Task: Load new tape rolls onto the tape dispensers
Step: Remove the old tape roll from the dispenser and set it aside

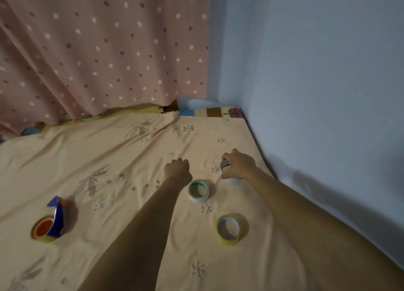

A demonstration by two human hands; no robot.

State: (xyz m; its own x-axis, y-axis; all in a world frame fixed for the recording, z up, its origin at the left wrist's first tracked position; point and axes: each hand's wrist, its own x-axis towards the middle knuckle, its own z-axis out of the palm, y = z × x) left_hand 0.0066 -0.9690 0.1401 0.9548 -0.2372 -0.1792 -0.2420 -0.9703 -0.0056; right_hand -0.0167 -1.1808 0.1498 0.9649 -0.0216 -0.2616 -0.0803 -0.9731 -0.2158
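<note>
Bed: a peach sheet (122,159) with pale flower prints covers it; everything lies on this sheet.
Left hand (177,169): reaches out over the middle of the bed, fingers curled into a loose fist, knuckles away from the camera; it holds nothing that can be seen.
Right hand (239,165): at about 3 o'clock from the left hand, near the wall; its fingers (227,159) are bent down over the top of a white roll, thumb on the near side, pinching it.
White roll (231,177): stands under the right hand, mostly hidden by it; whether it is lifted or resting on the sheet cannot be told.
Green-cored roll (198,191): lies flat just at 5 o'clock from the left hand, between the two forearms, touching neither hand.
Yellow roll (228,229): lies at 5 o'clock from the green-cored roll, tilted on its edge, close to the right forearm.
Dispenser (56,217): blue, with an orange-cored roll in it, well apart at 8 o'clock from the left hand.
Curtain (98,50): pink with spots, at 11 o'clock behind the bed.
Wall (317,72): pale blue, along the right edge of the bed.
</note>
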